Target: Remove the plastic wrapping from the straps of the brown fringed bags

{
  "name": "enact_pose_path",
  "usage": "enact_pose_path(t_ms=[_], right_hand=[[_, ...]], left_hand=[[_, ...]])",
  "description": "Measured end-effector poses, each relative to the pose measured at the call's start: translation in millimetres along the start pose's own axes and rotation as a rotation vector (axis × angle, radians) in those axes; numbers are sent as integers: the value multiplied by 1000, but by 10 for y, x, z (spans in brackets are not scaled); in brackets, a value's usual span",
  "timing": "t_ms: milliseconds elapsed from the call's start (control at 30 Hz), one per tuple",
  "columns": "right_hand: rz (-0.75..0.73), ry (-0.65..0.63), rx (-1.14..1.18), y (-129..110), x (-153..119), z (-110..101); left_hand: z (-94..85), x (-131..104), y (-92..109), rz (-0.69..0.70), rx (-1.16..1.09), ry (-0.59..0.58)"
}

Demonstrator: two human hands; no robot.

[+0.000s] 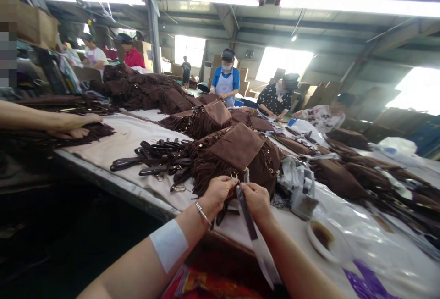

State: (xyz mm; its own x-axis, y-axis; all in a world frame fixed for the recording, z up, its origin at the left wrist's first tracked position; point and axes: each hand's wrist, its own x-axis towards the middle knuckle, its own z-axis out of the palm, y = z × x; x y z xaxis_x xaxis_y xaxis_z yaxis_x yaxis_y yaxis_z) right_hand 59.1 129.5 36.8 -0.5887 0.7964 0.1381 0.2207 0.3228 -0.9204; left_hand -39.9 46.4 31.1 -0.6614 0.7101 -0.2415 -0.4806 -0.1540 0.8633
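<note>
Fingers of the left hand [218, 193] pinched tight, right on a small metal clasp [234, 176]! Fingers of the right hand [256, 202] close in beside them, narrow too, seemingly on the top of a dark strip [247, 216]; it dangles below them into a pale tail [264, 257]. Tiny hardware, very little purchase: if either pinch slackens, the clasp could slip out, and the loose tail could snag or twist under the wrists.

Just beyond the fingertips lies the brown pouch [237, 146], tilted on a fringed heap [209, 173]. That fringe is the menace here; a strand straying into the clasp would jam it.

Left of the fingers, a tangle of dark straps [160, 159] on the counter [91, 151]: tug one and several may come along. Right of them, crumpled clear plastic [364, 218] and a white dish [332, 258] with what looks like dark liquid; a careless right elbow could tip that and stain the fabric.

Farther left, a co-worker's hand [70, 127] presses on more fringe, well apart. Beyond the pouch, more brown bags [218, 112].
</note>
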Motion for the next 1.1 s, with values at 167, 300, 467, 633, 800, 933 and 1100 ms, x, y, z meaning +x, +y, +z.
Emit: enact_pose_path(t_ms=[167, 300, 467, 633, 800, 933, 1100], right_hand=[[46, -58, 153, -26, 77, 83], [93, -198, 333, 52, -179, 23], [116, -292, 198, 328, -615, -88], [241, -279, 312, 409, -670, -37], [223, -268, 446, 299, -490, 26], [283, -276, 562, 266, -509, 57], [346, -312, 686, 267, -598, 47]], left_hand=[[-47, -19, 54, -41, -71, -30], [-56, -20, 72, -43, -85, 2], [-41, -7, -5, -43, -73, 45], [-1, -13, -49, -77, -49, -24], [-69, -72, 16, -88, -2, -132], [-188, -141, 52, -6, 86, -205], [-232, -176, 16, 223, 325, -252]])
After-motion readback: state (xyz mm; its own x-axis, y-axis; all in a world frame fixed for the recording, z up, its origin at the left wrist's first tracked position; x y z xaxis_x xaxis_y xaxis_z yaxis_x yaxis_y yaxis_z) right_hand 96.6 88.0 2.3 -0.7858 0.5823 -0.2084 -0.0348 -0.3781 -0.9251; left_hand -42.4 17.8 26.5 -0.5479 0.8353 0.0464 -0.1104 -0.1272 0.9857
